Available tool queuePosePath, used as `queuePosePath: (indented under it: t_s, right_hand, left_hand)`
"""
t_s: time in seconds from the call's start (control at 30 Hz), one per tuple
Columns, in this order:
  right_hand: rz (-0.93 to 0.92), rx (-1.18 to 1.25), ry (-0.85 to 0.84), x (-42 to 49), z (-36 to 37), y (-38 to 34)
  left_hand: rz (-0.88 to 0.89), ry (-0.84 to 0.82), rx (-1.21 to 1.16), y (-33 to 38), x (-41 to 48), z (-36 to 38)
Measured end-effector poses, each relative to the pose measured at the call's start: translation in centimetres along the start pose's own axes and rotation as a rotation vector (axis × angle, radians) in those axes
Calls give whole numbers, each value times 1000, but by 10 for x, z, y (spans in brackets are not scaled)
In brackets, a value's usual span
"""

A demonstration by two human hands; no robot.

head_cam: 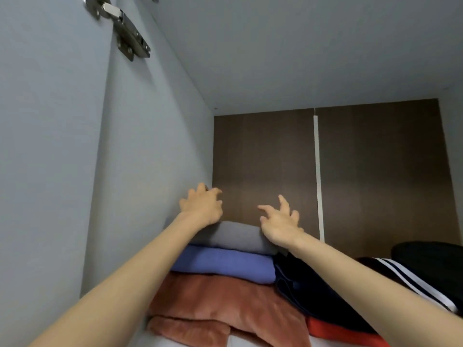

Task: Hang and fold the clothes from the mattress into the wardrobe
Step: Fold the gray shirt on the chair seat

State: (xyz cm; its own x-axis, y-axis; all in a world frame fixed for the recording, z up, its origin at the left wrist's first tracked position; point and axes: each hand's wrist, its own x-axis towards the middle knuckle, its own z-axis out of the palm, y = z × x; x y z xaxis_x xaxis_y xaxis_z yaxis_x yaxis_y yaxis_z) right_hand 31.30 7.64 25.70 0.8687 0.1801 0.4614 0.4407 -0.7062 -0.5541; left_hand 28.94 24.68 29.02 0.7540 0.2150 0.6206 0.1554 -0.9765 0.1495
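Note:
I look into a wardrobe compartment from below the stack. A folded grey garment (230, 237) lies on top of a folded blue one (225, 267), which rests on a rust-brown fleece (225, 304). My left hand (201, 206) hovers above the grey garment's left end, fingers spread and holding nothing. My right hand (280, 225) is at its right end, fingers apart and lifted, the heel of the palm close to or touching the cloth.
A dark navy garment (300, 284) and a black one with white stripes (400, 274) lie to the right, over a red piece (333, 330). The grey side wall (150, 159) with a metal hinge (125, 31) is on the left. The brown back panel (375, 171) is behind.

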Motion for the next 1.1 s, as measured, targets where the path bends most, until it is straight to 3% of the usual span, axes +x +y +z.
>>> queuePosePath:
  t_s: [0.13, 0.2, 0.4, 0.63, 0.77, 1.1]
  right_hand:
    - [-171, -135, -177, -9, 14, -2]
    - [-205, -217, -211, -20, 25, 7]
    - [-301, -212, -186, -37, 15, 12]
    - [-316, -94, 84, -86, -53, 21]
    - [-255, -93, 165, -143, -91, 44]
    - [-118, -44, 184, -317, -152, 110]
  left_hand:
    - [7, -378, -30, -9, 5, 35]
    - [-23, -445, -68, -17, 0, 56]
    - [-38, -288, -265, -21, -29, 51]
    - [74, 36, -300, 22, -86, -7]
    - [157, 51, -361, 62, -141, -31]
    - [241, 4, -565, 146, -329, -66]
